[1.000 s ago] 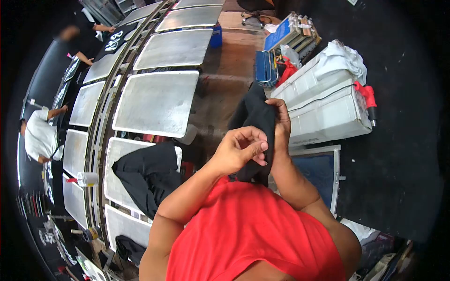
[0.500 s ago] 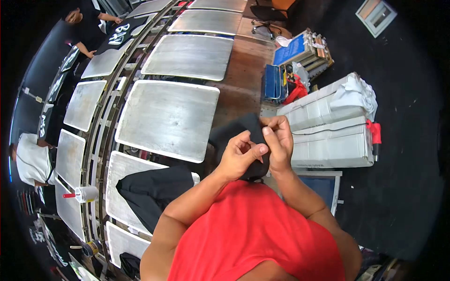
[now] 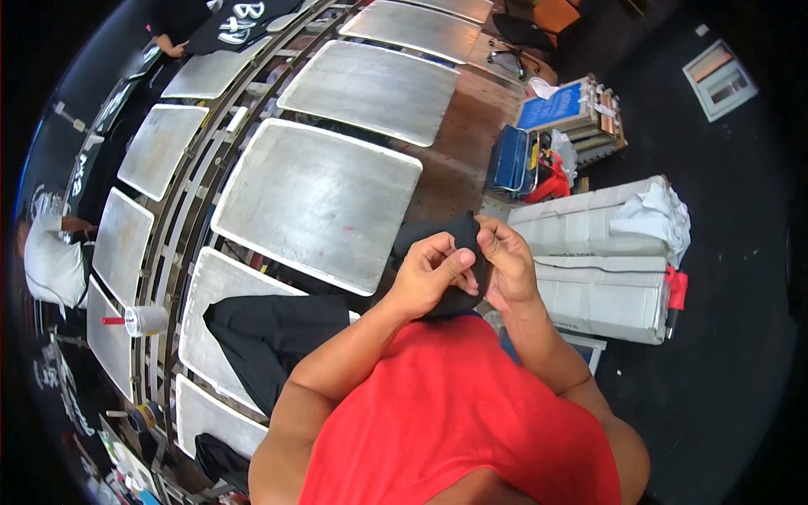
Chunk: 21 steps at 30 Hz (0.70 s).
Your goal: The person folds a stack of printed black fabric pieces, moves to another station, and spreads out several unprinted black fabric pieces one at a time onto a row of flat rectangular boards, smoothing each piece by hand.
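Pinching black cloth (image 3: 459, 227), left hand (image 3: 433, 276) and right hand (image 3: 507, 263) grip it tight; far shirt (image 3: 240, 21) print unreadable.

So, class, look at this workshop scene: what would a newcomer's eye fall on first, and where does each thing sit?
First come the left hand and right hand, both pinching a black cloth at centre, just above the person's red shirt. Next is the curved row of bare metal platens sweeping across the upper left, with a black garment draped over one at lower left. White cartons are stacked at the right.
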{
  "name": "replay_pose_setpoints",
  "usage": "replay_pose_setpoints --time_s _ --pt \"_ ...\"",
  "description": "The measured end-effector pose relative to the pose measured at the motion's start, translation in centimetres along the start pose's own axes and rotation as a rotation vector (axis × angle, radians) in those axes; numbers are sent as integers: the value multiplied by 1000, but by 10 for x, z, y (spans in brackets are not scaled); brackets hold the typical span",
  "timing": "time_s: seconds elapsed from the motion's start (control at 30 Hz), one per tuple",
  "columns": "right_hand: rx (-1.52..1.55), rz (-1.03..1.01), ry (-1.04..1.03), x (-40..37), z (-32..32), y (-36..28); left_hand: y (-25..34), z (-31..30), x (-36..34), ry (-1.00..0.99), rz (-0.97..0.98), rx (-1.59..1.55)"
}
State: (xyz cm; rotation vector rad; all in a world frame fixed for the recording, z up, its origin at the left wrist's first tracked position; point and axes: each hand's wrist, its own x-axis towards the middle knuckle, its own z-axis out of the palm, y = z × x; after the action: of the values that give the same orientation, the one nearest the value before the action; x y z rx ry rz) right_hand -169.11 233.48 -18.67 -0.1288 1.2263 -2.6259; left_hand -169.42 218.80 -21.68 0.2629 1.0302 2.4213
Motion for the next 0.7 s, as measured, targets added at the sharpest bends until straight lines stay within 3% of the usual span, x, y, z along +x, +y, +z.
replay_pose_setpoints --time_s 0.2,0.3,0.33,0.37,0.43,0.5,0.57,0.63,0.7 --pt "4 161 -67 29 -19 -9 -3 2 13 159 102 -64" --pt "-45 117 -94 41 -45 -12 -11 -2 25 298 125 -44" --pt "-39 142 -35 43 -56 -19 -10 2 22 347 98 -179" --pt "-35 168 26 45 -70 -27 -13 -18 13 332 80 -144" --pt "2 232 154 45 -104 -45 -22 -42 2 485 164 -124" --pt "-86 159 338 53 -171 -57 -15 -55 -29 735 189 0" --pt "-71 29 499 66 -236 -80 -29 -88 -72 859 276 96" --pt "-9 -137 625 90 -265 -113 -43 -119 -123 1152 408 215" --pt "-9 -220 634 120 -354 -147 -6 -83 -152 1201 452 218"
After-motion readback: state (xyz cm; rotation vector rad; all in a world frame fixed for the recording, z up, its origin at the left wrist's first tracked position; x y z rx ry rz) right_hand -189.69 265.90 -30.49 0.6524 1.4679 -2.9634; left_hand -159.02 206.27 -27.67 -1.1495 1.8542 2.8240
